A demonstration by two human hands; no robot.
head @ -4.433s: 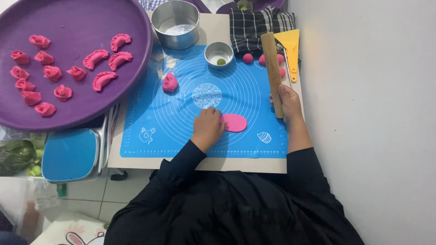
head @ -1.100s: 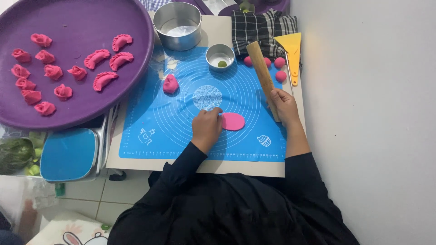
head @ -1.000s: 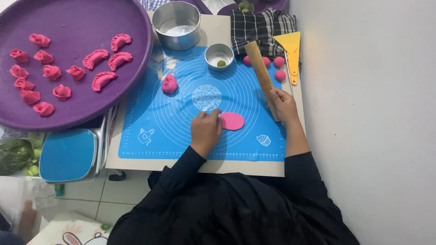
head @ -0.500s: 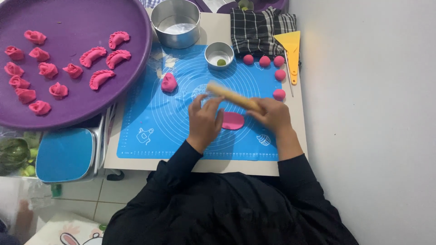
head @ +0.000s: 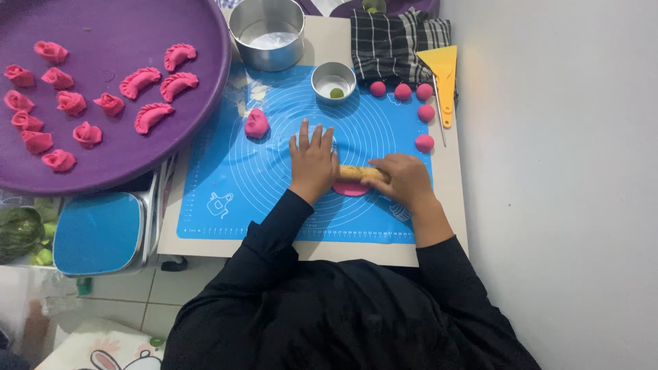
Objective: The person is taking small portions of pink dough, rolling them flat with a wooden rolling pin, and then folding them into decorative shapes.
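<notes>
Both hands — left hand (head: 313,161) spread flat, right hand (head: 404,179) curled — press the rolling pin (head: 361,173) onto the pink dough disc (head: 350,188) beneath.

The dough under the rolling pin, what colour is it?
Pink. The dough shows best in the head view, lying on the blue mat.

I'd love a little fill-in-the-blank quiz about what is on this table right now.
1. Both hands, the left hand and the right hand, press on a wooden ____ laid across the flat pink dough disc.
2. The dough disc lies on a silicone mat coloured ____.
3. The shaped pink dumplings sit on a round ____ tray.
4. The scraper beside the checked cloth is coloured ____.

Missing words: rolling pin; blue; purple; yellow
</notes>
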